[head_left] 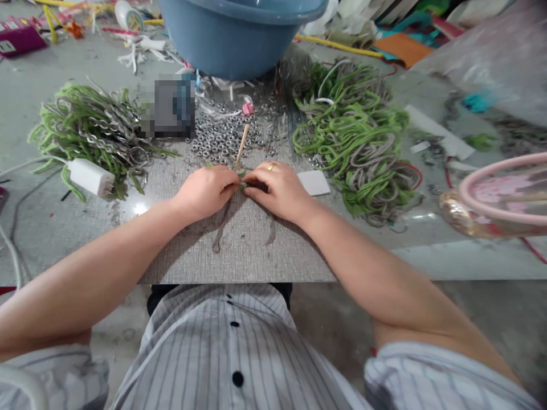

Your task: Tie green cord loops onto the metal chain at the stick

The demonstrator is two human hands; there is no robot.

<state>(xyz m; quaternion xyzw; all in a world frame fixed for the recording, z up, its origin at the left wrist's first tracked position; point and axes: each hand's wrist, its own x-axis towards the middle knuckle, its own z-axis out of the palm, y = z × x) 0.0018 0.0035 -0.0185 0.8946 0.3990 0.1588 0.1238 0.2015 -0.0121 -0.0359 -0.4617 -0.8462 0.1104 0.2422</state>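
Observation:
My left hand (pixel 209 191) and my right hand (pixel 277 189) meet near the front middle of the table, fingertips pinched close together on a green and grey cord. Grey ends of the cord (pixel 219 239) hang toward the table edge, one ending in a small loop. Most of the cord between my fingers is hidden. A thin wooden stick (pixel 242 145) slants up just behind my fingertips; I cannot tell whether a hand touches it. Small metal rings (pixel 222 139) lie scattered beyond my hands. A ring is on a finger of my right hand.
Green and grey cords (pixel 359 136) lie heaped at right; a bundle of cords with metal chains (pixel 94 131) lies at left beside a white charger plug (pixel 91 177). Behind stands a blue basin (pixel 231 40). A white card (pixel 314 183) and a pink-rimmed item (pixel 504 188) sit to the right.

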